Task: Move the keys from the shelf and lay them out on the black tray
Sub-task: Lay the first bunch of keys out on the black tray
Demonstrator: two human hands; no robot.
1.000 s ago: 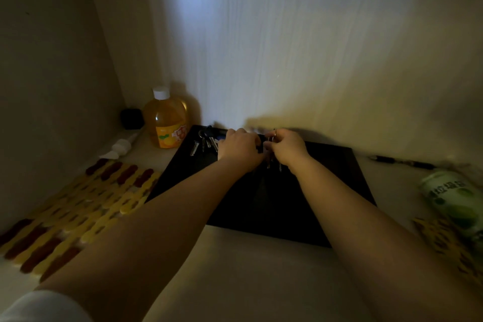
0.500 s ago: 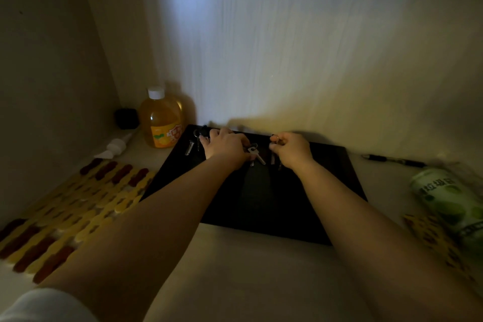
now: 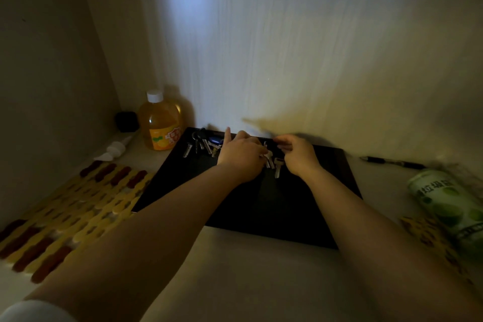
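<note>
The black tray (image 3: 261, 206) lies on the shelf against the back wall. One bunch of keys (image 3: 201, 142) is spread at its far left corner. A second set of silver keys (image 3: 273, 165) sits on the tray between my hands. My left hand (image 3: 241, 155) pinches one of these keys at the thumb, with the index finger raised. Just right of them, my right hand (image 3: 298, 155) has its fingers curled and pinched at the keys' ring end. The dim light hides the exact grip.
An orange liquid bottle (image 3: 160, 123) and a small black box (image 3: 127, 121) stand at the back left. A white tube (image 3: 115, 149) and a yellow-brown mat (image 3: 65, 214) lie on the left. On the right lie a black pen (image 3: 392, 162) and a green can (image 3: 449, 206).
My left hand moved right, back from the left key bunch to the keys in the middle. These keys now lie fanned lower on the tray. My right hand stayed nearly in place.
</note>
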